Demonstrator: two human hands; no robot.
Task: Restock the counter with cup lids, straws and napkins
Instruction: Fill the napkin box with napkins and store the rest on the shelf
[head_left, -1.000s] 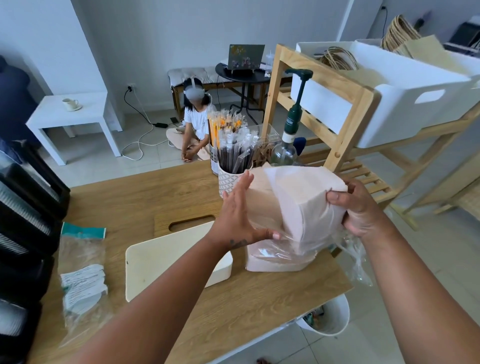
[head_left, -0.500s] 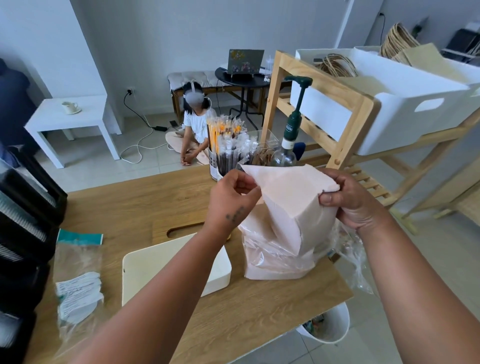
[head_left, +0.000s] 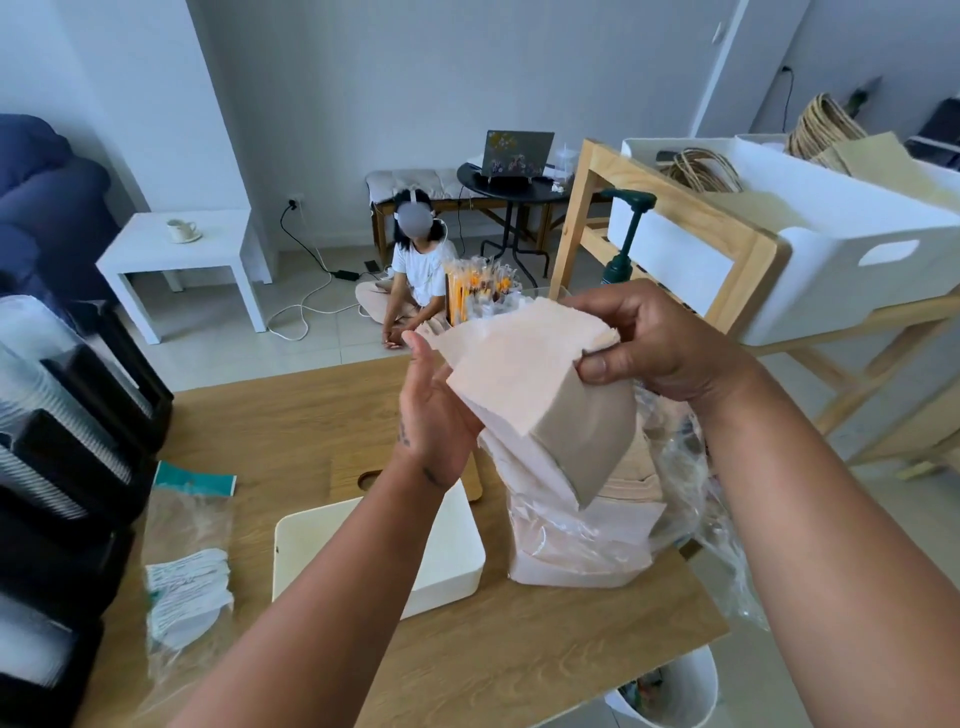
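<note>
Wooden counter (head_left: 291, 415), white room behind. Napkin stack (head_left: 524, 374) is up in the air over the counter's right half, tilted, directly above the open plastic bag (head_left: 582, 540) of napkins standing near the right edge. Right hand (head_left: 670, 343) pinches the stack's top right corner, thumb on the near face. Left hand (head_left: 436, 415) has its palm against the stack's left side; fingers are hidden behind it, so can't tell if it grips or only supports. White box (head_left: 447, 561) sits just left of the bag. Straws (head_left: 475, 291) at the far edge, black lid rack (head_left: 78, 457) along the left edge
</note>
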